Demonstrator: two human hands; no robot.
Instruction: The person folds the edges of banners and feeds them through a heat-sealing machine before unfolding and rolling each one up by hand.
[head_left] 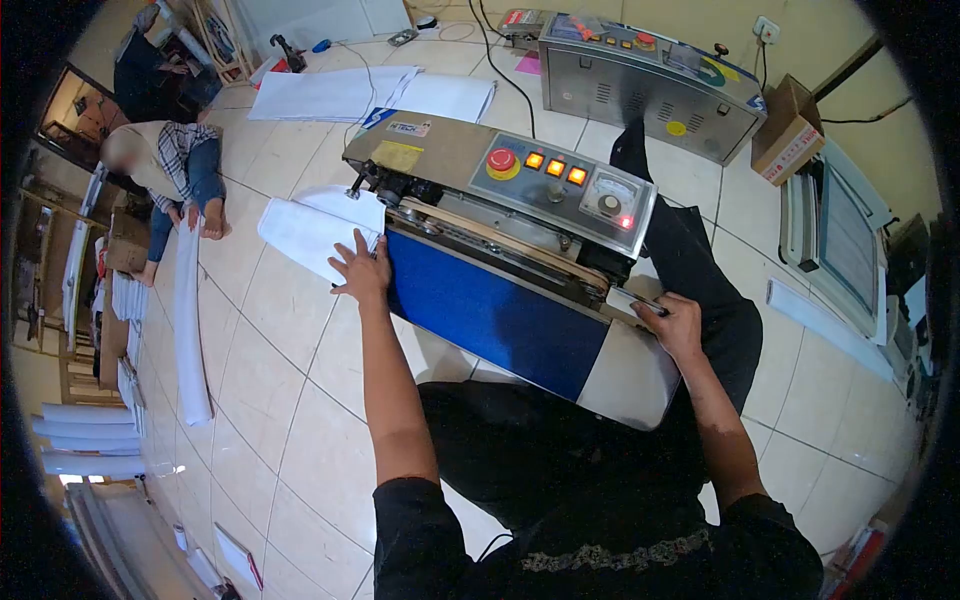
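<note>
A continuous band sealer (500, 190) stands across my lap, its orange buttons lit, with a blue conveyor belt (480, 300) along its near side. My left hand (362, 268) lies with fingers spread on a folded white sheet (305, 235) at the machine's left end. The sheet's right edge meets the sealer's left end. At the other end of the belt, my right hand (680, 325) is closed around a slim silver-and-black tool (648, 303), its fingers hiding most of it. The tool sits beside the end of the sealing band, over the bare metal plate (630, 375).
A second sealer (650, 85) stands behind, with a cardboard box (787, 135) to its right. White sheets (335, 93) lie on the tiled floor. At left, a person (165, 165) sits holding a long white roll (190, 320). Another person (150, 75) is farther back.
</note>
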